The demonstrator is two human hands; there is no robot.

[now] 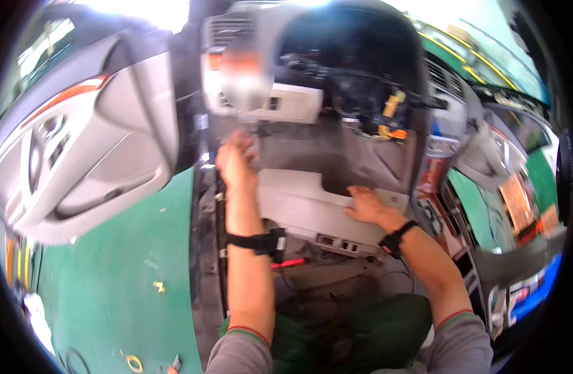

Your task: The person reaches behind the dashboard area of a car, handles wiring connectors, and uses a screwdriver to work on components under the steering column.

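A light grey lower dashboard panel (pixel 293 196) lies tilted in the driver's footwell, with a rounded cutout in its far edge and small switch openings near its near side. On its right part, beside the cutout, rests my right hand (pixel 369 206), fingers and thumb apart. Further left and forward, my left hand (pixel 236 154) is raised near the lower left end of the dashboard (pixel 302 103). Its fingers are bent and smeared by motion; whether they hold anything is not visible. A red-handled tool (pixel 289 263) lies just to the near side of the panel.
The open car door (pixel 105 143) stands on the left above a green floor (pixel 124 268) with small loose pieces. Yellow connectors (pixel 392 109) show at the bare steering column. To the right are the centre console (pixel 433 215) and a blue tray (pixel 536 290).
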